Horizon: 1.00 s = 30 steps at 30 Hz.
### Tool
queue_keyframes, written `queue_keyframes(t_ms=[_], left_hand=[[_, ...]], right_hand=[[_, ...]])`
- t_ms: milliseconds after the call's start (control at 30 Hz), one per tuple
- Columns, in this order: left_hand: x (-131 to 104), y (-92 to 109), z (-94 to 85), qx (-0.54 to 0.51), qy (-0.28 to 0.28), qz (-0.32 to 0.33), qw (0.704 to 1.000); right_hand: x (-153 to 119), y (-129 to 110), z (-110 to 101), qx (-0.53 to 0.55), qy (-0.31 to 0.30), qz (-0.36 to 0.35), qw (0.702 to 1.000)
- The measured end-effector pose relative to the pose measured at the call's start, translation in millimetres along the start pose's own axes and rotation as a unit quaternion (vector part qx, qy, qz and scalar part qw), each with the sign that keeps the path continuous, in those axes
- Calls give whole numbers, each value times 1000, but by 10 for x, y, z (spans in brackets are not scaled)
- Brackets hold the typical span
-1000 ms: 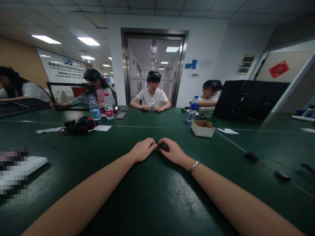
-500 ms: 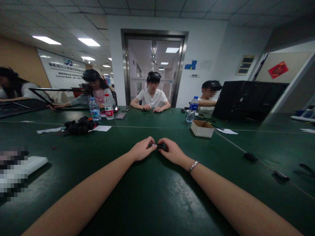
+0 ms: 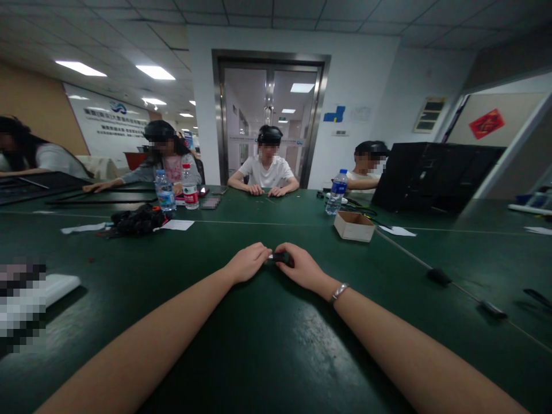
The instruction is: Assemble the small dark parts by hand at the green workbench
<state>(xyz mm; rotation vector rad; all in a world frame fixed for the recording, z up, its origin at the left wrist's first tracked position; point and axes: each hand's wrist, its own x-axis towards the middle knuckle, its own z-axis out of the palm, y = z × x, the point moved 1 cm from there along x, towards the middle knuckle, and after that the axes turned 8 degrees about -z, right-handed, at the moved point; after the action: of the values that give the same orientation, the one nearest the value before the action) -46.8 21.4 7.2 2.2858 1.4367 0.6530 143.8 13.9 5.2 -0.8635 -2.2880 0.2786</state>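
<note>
My right hand [image 3: 302, 267] is closed, thumb and fingers, around a small black object with a silver end [image 3: 281, 257], just above the green table or resting on it; I cannot tell which. From the other side, my left hand [image 3: 248, 264] has its fingers pinched together at the silver end. The fingers cover much of the object, and its exact kind does not show. A silver bracelet [image 3: 339, 292] sits on my right wrist.
An open cardboard box [image 3: 354, 229] stands beyond my right hand, near a water bottle [image 3: 337, 194]. Left of centre lie a black tangled bundle [image 3: 137, 221] and a white paper [image 3: 177, 225]. A black panel [image 3: 435, 175] stands at right. Several co-workers sit around the table [image 3: 241, 351].
My left fingers have drawn together over the silver end, while my right hand stays nearly in place. At the far left, a co-worker's thin black frame has been lowered onto the table.
</note>
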Motion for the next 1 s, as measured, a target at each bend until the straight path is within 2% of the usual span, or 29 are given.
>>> queue_keyframes(t_ms=[233, 400, 567, 733, 867, 1000], left_hand=[[-7, -17, 6, -15, 10, -17, 1000], [-100, 92, -45, -55, 31, -11, 998], [-146, 213, -70, -9, 57, 36, 998], [-145, 126, -104, 66, 61, -19, 996], [-342, -96, -334, 115, 83, -93, 986], [-795, -389, -774, 222, 86, -138, 962]], right_hand=[[-15, -1, 6, 5, 2, 5, 1000], [18, 2, 61, 70, 9, 66, 995], [44, -66, 148, 196, 9, 103, 975], [13, -125, 102, 175, -25, 100, 979], [-104, -96, -18, 127, -27, 118, 984], [-356, -43, -211, 65, -28, 89, 993]])
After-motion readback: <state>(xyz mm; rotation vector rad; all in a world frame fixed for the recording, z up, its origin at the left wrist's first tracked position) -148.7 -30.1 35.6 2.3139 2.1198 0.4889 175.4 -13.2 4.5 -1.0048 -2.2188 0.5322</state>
